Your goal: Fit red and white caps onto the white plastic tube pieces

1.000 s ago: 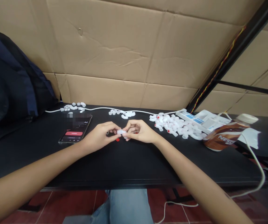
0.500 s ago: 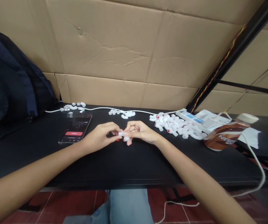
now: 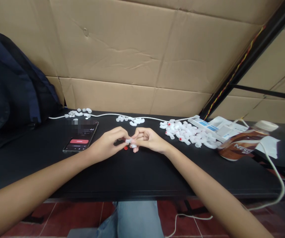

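Above the black table, my left hand (image 3: 115, 140) pinches a small translucent white plastic piece (image 3: 128, 141) between thumb and fingertips. Right against it, my right hand (image 3: 148, 140) is closed on another white plastic piece (image 3: 133, 145), with its fingers curled and the thumb pressed over. The fingers partly cover both pieces, and I cannot tell whether they are joined. A small red disc (image 3: 125, 148) lies on the table just under the fingertips. To the right sits a heap of white plastic pieces (image 3: 188, 132), a few with red ends.
Smaller groups of white pieces (image 3: 133, 121) lie along a white cable (image 3: 105, 115) at the back. A phone (image 3: 81, 137) is left of my hands, beside a dark backpack (image 3: 20, 82). A Nescafe bottle (image 3: 241, 143) and papers (image 3: 221, 127) stand at right, before a cardboard wall (image 3: 122, 49).
The fingers have shifted slightly around the plastic pieces, and more of the red disc now shows beneath them. Both arms stay almost in place.
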The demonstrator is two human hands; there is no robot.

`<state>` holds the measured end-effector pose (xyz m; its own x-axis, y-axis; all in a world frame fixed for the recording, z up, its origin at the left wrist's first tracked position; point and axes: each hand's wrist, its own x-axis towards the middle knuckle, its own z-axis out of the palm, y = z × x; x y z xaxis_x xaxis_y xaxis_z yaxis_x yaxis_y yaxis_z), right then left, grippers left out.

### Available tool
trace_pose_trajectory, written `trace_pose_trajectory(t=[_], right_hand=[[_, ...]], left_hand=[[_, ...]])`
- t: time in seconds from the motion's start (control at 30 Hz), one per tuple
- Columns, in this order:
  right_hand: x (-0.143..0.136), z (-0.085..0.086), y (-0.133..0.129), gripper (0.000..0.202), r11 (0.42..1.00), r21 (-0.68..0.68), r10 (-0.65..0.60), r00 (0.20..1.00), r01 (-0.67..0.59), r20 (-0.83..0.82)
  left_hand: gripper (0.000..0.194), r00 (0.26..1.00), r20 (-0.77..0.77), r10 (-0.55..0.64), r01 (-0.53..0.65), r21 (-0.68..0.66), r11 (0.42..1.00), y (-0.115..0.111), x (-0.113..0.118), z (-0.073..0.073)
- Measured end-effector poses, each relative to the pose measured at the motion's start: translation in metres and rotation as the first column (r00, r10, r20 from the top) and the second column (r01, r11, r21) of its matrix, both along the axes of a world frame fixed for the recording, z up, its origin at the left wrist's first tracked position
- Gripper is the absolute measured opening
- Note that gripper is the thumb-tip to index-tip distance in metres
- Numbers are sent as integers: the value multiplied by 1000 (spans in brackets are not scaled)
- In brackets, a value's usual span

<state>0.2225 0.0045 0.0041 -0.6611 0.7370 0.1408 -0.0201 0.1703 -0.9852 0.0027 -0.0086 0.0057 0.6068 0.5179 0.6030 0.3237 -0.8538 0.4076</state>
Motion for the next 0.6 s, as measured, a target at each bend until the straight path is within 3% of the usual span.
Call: trace_pose_trajectory(t=[0.23, 0.47, 0.6], right_hand=[[2, -1, 6, 31, 991, 49, -123, 992, 123, -4], [3, 0, 3, 30, 986, 91, -137, 990, 138, -22], [3, 0, 2, 27, 987, 106, -117, 993, 118, -11]], left_hand=[[13, 994, 72, -79, 75, 53, 996, -7, 2, 5], [18, 986, -10, 167, -167, 20, 986, -3, 0, 7], [21, 967, -164, 193, -200, -26, 979, -1, -1, 6]])
